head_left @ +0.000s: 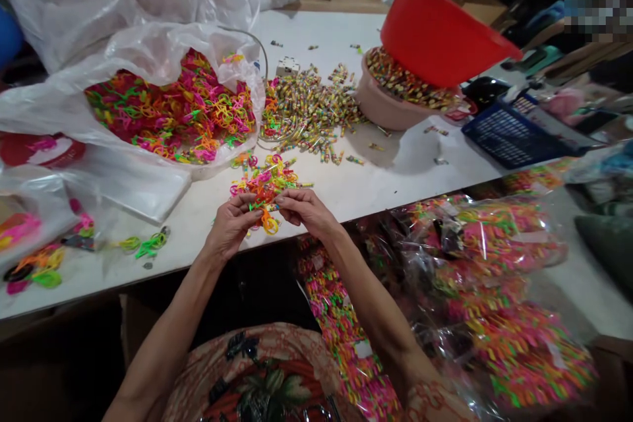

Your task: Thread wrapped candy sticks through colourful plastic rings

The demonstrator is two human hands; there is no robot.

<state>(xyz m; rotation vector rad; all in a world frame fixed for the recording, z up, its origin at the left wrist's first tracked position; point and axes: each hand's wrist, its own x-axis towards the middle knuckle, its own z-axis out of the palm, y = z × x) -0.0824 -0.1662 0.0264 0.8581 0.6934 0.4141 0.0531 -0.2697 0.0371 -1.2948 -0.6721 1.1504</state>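
My left hand (231, 223) is closed in a pinch at the table's front edge, on a small bright plastic piece (268, 222) that looks orange and green. Close against it, my right hand (309, 211) pinches a small striped tube (273, 208) between thumb and forefinger. The two parts meet between my fingertips; whether they are joined I cannot tell. Just beyond both hands lies a loose heap of neon plastic pieces (270, 175). Behind that spreads a pile of small striped tubes (316, 109).
A white plastic bag (39, 102) of neon pieces lies open at left. At the back right, a red basin (440, 33) tilts on a pink basin (383, 102) of tubes. A blue basket (514, 135) stands farther right. Filled clear bags (504, 231) lie below the table's right edge.
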